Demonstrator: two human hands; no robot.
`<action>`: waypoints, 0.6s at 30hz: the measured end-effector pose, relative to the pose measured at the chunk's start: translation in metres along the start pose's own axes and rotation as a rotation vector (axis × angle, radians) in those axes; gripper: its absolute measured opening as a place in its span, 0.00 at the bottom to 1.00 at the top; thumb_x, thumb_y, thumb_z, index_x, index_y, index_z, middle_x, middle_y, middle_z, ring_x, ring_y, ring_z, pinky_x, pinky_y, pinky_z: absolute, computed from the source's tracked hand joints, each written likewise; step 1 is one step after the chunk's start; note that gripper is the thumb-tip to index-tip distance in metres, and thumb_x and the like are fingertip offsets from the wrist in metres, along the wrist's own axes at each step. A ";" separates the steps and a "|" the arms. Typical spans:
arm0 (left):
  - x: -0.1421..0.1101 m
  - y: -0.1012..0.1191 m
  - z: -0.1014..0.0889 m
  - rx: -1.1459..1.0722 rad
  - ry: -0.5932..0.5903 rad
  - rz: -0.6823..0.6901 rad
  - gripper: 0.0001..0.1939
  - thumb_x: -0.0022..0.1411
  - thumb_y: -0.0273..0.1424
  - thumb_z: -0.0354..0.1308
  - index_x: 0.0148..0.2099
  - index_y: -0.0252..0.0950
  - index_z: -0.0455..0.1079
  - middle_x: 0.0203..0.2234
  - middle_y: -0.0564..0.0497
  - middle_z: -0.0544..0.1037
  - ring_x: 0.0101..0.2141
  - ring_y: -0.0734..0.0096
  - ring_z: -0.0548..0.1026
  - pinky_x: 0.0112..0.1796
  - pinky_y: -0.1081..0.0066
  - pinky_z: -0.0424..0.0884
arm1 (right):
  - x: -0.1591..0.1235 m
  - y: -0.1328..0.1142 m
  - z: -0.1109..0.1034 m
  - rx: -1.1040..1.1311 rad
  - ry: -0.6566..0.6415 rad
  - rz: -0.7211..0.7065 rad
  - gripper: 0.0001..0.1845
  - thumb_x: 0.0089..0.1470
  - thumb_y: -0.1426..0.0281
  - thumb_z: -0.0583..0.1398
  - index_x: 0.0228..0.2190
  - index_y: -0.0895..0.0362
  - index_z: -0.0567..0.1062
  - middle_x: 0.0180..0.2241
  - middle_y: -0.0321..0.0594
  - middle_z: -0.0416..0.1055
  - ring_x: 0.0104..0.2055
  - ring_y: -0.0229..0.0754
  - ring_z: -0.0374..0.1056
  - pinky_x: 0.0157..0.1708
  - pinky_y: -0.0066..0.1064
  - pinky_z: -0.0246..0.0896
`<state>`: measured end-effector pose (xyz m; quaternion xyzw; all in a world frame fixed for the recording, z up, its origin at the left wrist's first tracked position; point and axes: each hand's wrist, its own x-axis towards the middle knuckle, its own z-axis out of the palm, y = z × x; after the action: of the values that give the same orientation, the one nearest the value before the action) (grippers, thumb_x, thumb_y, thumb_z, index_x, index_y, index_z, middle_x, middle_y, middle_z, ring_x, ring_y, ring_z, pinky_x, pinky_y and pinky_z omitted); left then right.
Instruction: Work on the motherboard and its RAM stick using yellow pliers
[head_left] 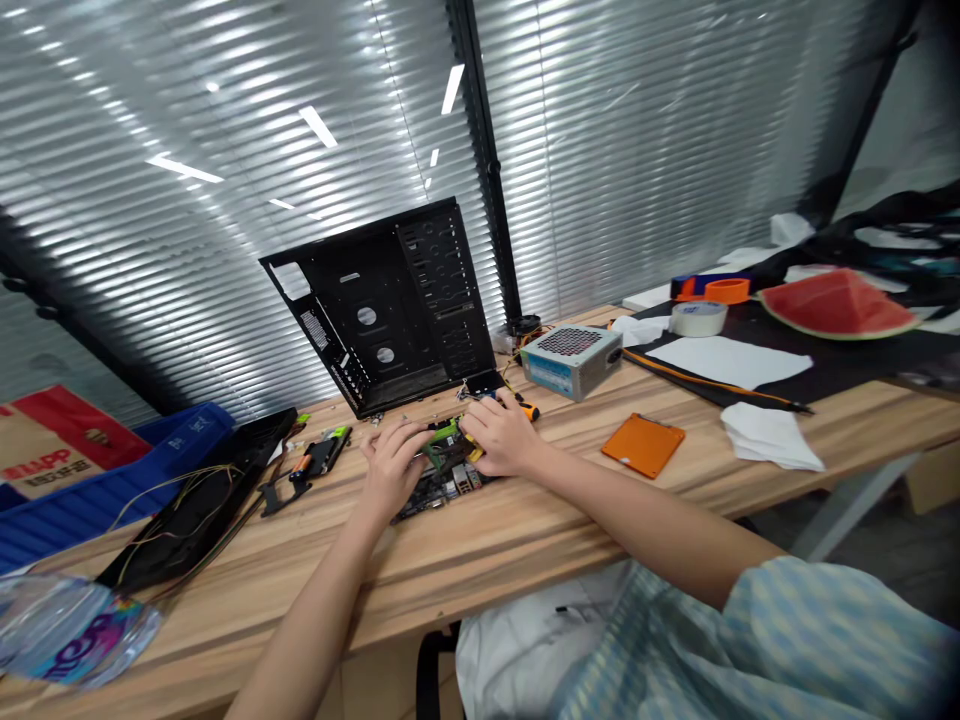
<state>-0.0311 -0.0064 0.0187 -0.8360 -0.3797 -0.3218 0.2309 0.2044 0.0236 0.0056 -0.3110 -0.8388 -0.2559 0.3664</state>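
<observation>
My left hand (394, 465) pinches the left edge of a green and black computer part (444, 434), whose exact kind I cannot make out. On its other side my right hand (499, 435) has its fingers curled in, with a bit of yellow showing under them; what it grips is mostly hidden. Both hands are over a dark motherboard (431, 495) lying on the table. An orange and black handle (530, 411) sticks out just beyond my right hand.
A black computer case (382, 310) stands open behind. Right are a power supply (574, 360), an orange square panel (643, 445), tape (698, 319) and a watermelon slice (836, 305). Left are a black panel with wires (202, 510), a blue bin (75, 515) and a plastic bottle (75, 630).
</observation>
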 end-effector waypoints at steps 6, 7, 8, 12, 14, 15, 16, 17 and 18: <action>0.000 0.000 -0.001 0.001 0.023 0.001 0.16 0.64 0.25 0.51 0.52 0.43 0.70 0.46 0.47 0.78 0.51 0.59 0.71 0.50 0.57 0.53 | 0.000 -0.001 0.002 -0.010 0.010 -0.009 0.13 0.47 0.65 0.59 0.35 0.58 0.72 0.35 0.45 0.68 0.39 0.48 0.55 0.46 0.43 0.41; 0.000 0.000 -0.001 0.000 0.020 -0.002 0.17 0.63 0.25 0.51 0.52 0.43 0.70 0.46 0.47 0.77 0.51 0.59 0.70 0.50 0.57 0.53 | 0.000 -0.001 0.001 -0.010 0.010 -0.009 0.13 0.47 0.65 0.59 0.35 0.58 0.72 0.34 0.45 0.68 0.39 0.48 0.55 0.45 0.43 0.41; 0.000 0.000 -0.001 -0.003 0.013 -0.008 0.18 0.63 0.25 0.52 0.53 0.44 0.70 0.46 0.47 0.77 0.51 0.59 0.70 0.51 0.56 0.52 | 0.000 -0.001 0.001 -0.008 0.006 -0.007 0.13 0.46 0.65 0.59 0.35 0.59 0.72 0.34 0.45 0.68 0.39 0.48 0.55 0.45 0.43 0.41; 0.000 -0.001 0.000 -0.023 -0.013 -0.044 0.18 0.63 0.26 0.52 0.53 0.44 0.70 0.47 0.47 0.77 0.51 0.58 0.70 0.52 0.56 0.52 | 0.001 -0.001 -0.002 0.001 -0.029 0.010 0.13 0.46 0.65 0.60 0.35 0.59 0.71 0.35 0.46 0.68 0.39 0.48 0.55 0.44 0.42 0.41; 0.000 -0.001 0.000 -0.031 -0.011 -0.052 0.18 0.63 0.26 0.52 0.53 0.44 0.70 0.47 0.47 0.77 0.51 0.58 0.70 0.53 0.55 0.52 | 0.002 -0.002 -0.004 0.007 -0.049 0.023 0.15 0.46 0.65 0.60 0.36 0.59 0.71 0.36 0.46 0.68 0.40 0.48 0.55 0.44 0.42 0.42; 0.000 -0.001 0.001 -0.034 -0.009 -0.056 0.17 0.63 0.26 0.52 0.53 0.44 0.70 0.47 0.47 0.77 0.51 0.58 0.70 0.52 0.55 0.52 | 0.002 -0.002 -0.004 0.011 -0.057 0.028 0.15 0.45 0.64 0.60 0.36 0.59 0.71 0.37 0.47 0.68 0.40 0.49 0.55 0.44 0.42 0.42; 0.000 -0.001 0.001 -0.035 -0.007 -0.057 0.17 0.63 0.26 0.52 0.52 0.44 0.70 0.46 0.46 0.77 0.51 0.59 0.70 0.52 0.55 0.52 | 0.002 -0.002 -0.005 0.015 -0.065 0.032 0.16 0.45 0.64 0.60 0.36 0.59 0.71 0.37 0.47 0.67 0.40 0.49 0.55 0.44 0.42 0.42; 0.000 -0.001 0.001 -0.035 -0.006 -0.056 0.17 0.63 0.26 0.52 0.52 0.44 0.71 0.46 0.46 0.77 0.51 0.59 0.70 0.52 0.55 0.53 | 0.002 -0.003 -0.006 0.018 -0.071 0.035 0.16 0.45 0.64 0.60 0.36 0.59 0.71 0.37 0.47 0.67 0.40 0.49 0.55 0.44 0.42 0.42; 0.000 -0.001 0.001 -0.031 -0.006 -0.054 0.16 0.63 0.26 0.52 0.52 0.43 0.71 0.46 0.47 0.77 0.51 0.59 0.70 0.52 0.55 0.53 | 0.002 -0.003 -0.006 0.019 -0.075 0.036 0.16 0.45 0.63 0.60 0.36 0.59 0.71 0.37 0.47 0.67 0.40 0.49 0.55 0.44 0.42 0.42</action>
<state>-0.0317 -0.0051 0.0179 -0.8298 -0.3979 -0.3314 0.2083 0.2039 0.0185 0.0103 -0.3322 -0.8484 -0.2296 0.3422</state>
